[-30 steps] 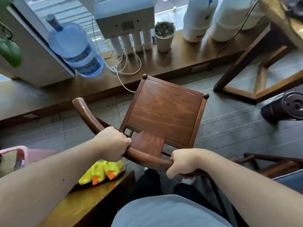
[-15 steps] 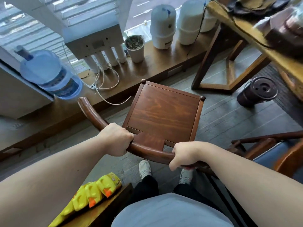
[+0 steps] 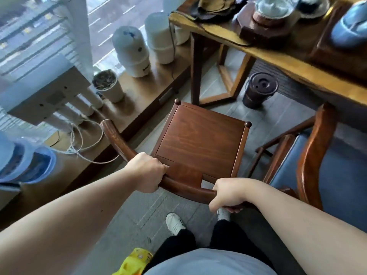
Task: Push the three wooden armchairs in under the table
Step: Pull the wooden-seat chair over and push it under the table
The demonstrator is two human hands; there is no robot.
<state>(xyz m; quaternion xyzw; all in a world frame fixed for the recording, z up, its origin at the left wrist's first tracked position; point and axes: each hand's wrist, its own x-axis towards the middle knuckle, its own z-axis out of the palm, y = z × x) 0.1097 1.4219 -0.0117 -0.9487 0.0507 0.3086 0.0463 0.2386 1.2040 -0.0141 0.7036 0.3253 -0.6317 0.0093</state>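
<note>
Both hands clasp the curved back rail of a wooden armchair (image 3: 200, 143): the left hand (image 3: 147, 171) and the right hand (image 3: 230, 193) each wrap fully around it. Its seat stands on the floor near the table (image 3: 282, 62), beside a second armchair (image 3: 317, 165) with a blue cushion.

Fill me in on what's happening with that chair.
A person grips the curved back rail of a wooden armchair, left hand and right hand closed on it. Its seat faces the table up ahead on the right but is not yet under the edge. A second armchair with a blue cushion stands to the right, close to the table. A dark round bin sits on the floor by the table leg, roughly ahead of the chair.
</note>
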